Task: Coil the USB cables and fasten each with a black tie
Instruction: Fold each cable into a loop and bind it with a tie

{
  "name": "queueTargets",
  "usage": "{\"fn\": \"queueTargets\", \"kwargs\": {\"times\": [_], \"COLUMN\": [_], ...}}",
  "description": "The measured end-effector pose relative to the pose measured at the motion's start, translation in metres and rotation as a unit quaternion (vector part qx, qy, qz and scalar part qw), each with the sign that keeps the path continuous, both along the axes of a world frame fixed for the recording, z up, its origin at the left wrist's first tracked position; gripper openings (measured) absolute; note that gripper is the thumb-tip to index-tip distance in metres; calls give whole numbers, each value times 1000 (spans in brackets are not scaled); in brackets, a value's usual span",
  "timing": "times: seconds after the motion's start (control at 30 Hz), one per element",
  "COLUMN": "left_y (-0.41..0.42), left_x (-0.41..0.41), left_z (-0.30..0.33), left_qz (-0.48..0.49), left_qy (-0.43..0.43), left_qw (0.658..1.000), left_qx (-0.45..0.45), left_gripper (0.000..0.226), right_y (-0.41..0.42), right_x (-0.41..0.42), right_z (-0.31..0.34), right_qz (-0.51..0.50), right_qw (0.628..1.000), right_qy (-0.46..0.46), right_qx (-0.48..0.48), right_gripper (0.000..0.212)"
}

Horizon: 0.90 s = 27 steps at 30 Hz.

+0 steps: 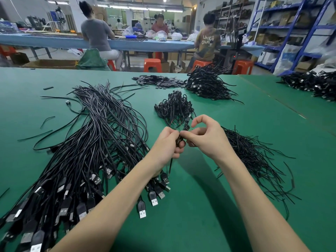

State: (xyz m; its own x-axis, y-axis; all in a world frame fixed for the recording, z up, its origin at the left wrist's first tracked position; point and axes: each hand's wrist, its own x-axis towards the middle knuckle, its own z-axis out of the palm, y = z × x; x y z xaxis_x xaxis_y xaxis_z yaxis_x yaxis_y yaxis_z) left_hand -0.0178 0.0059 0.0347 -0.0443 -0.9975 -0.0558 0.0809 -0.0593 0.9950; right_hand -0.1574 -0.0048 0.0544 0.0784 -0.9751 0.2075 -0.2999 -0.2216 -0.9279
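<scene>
**Mid-coil at the cable table**

Both hands are working one coiled cable (182, 138) above the middle of the green table (209, 215). The left hand (168, 144) grips the bundle and the right hand (205, 135) pinches it at the top. Loose USB cables (87, 151) are fanned out toward the left edge, with black ties (254, 157) piled to the right. The finished coils (174, 106) sit just behind. Only readable text: "UNKNOWN" on a worker's shirt (207, 41) in the background.

The pale letters "UNKN" over "OWN" are printed across the back of an olive-brown short-sleeved T-shirt (207, 43) worn by a person seated at the far blue-topped bench. No other text, label, brand or number can be read.
</scene>
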Motion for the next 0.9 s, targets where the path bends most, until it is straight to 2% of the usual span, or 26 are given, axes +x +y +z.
{"fn": "queueTargets", "kwargs": {"times": [0.17, 0.23, 0.37, 0.57, 0.67, 0.77, 0.9], "left_y": [-2, -3, -5, -7, -5, -4, -4], "left_x": [5, 7, 7, 7, 6, 7, 9], "left_z": [1, 1, -2, -8, -11, -10, -9], "left_qz": [-6, 0, 17, 67, 78, 93, 94], "left_qy": [59, 94, 108, 19, -20, -45, -22], "left_qw": [998, 995, 994, 997, 995, 991, 992], "left_qx": [34, 34, 10, -36, -66, -84, -86], "left_gripper": [18, 19, 19, 23, 25, 25, 23], "right_y": [0, 0, -1, 3, 2, 2, 1], "right_x": [3, 3, -9, -15, -10, -7, -6], "right_z": [1, 1, 5, 6, 5, 4, 2], "right_qz": [31, 57, 122, 195, 184, 166, 152], "right_qw": [998, 998, 982, 958, 956, 960, 960], "right_qy": [41, 4, -92, -113, -132, -110, -129], "right_qx": [-24, 11, 113, 178, 186, 195, 199], "right_gripper": [28, 25, 12, 2, 2, 7, 4]}}
